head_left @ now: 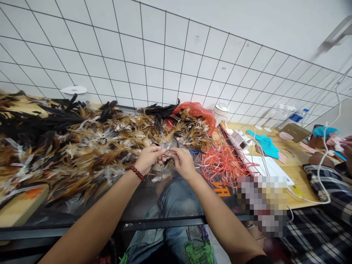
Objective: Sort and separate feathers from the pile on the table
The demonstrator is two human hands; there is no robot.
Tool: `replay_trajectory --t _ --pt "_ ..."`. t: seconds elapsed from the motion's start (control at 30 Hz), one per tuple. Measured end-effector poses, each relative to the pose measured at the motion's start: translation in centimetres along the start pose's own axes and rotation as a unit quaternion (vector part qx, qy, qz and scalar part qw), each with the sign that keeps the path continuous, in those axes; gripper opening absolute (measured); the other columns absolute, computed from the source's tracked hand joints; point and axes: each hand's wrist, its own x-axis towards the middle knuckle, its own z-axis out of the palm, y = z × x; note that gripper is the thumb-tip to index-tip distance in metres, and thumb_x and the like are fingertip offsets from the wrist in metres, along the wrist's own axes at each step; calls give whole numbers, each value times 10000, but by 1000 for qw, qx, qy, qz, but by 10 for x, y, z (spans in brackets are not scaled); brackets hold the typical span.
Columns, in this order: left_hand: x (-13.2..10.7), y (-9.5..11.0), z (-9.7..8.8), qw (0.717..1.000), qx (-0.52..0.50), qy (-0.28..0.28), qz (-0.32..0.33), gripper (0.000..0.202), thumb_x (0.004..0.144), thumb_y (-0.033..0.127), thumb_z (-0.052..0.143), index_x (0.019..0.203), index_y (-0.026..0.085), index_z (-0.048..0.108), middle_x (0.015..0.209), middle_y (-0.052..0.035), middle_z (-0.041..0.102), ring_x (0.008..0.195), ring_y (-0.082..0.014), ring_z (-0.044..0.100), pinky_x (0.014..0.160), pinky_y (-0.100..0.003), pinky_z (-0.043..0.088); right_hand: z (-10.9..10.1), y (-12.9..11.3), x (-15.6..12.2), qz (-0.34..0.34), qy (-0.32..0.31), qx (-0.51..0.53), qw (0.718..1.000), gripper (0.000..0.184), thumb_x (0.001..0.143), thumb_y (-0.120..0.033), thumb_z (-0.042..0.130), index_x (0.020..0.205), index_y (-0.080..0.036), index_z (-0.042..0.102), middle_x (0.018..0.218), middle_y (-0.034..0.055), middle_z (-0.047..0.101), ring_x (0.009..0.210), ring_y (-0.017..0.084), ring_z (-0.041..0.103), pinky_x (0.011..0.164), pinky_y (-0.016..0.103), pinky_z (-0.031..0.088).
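Close handling of feathers at a worktop (301,185). The small feather piece (168,157) lies at the centre of the clock face, between the two hands and partly hidden by them. The fingers of the left hand (150,157) are pinched together on it from 9 o'clock; those of the right hand (183,160) close on it from 3 o'clock, with little gap. The step in hand appears to be fine fingertip work on this piece, its detail too small to tell. The next move seems to call for one hand to steady the piece while the other adjusts it. Outward, the feather heap (101,143) spreads toward 9 o'clock; a red plastic bag (194,107) lies at 1 o'clock, tangled red cords (222,158) at 3 o'clock, and a white lidded cup (221,110) at 2 o'clock.
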Motion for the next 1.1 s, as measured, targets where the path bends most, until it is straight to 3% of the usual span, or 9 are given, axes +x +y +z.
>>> replay_trajectory --t 0.2,0.33,0.47,0.57,0.7,0.9,1.1 --pt "1 -3 -1 981 182 -35 49 181 679 316 696 639 139 695 496 -15 620 416 -91 476 430 -209 353 1 0 0 7 7 -24 1000 220 888 -168 550 1103 -194 588 867 31 720 881 213 607 885 343 402" --pt "3 -9 -1 962 256 -53 79 159 693 291 657 611 157 683 502 -13 622 450 -112 517 469 -219 386 -2 -2 0 5 1 -30 1000 191 904 -235 555 1079 -173 599 885 55 705 869 209 608 868 337 412" --pt "3 -7 -1 980 186 -3 67 193 679 303 683 558 164 628 489 -14 610 459 -127 548 498 -239 437 -2 1 0 11 -19 -11 1000 290 900 -262 551 1179 -185 576 910 55 698 894 209 607 868 338 416" --pt "1 -2 0 993 107 4 43 214 637 324 742 565 151 639 515 -34 628 480 -131 568 508 -245 457 3 5 0 61 10 39 997 339 869 -236 555 1204 -180 564 910 54 685 880 198 601 860 331 428" --pt "-2 2 1 999 33 4 22 254 580 345 805 590 137 660 558 -36 640 528 -130 594 529 -238 470 11 6 2 152 40 186 970 243 830 -327 587 1020 -180 626 832 21 631 735 149 559 723 271 450" --pt "-6 3 5 994 57 -81 -41 218 617 292 803 609 110 684 567 -70 657 523 -124 600 536 -229 481 13 4 5 209 18 329 921 281 787 -428 611 662 -192 526 611 -44 442 590 104 393 570 226 332" --pt "-5 3 3 998 -10 -12 -57 166 693 217 752 639 107 641 663 -100 703 561 -142 649 561 -245 514 9 5 6 234 53 361 901 305 759 -452 625 659 -188 513 598 -54 415 568 94 347 577 233 305"
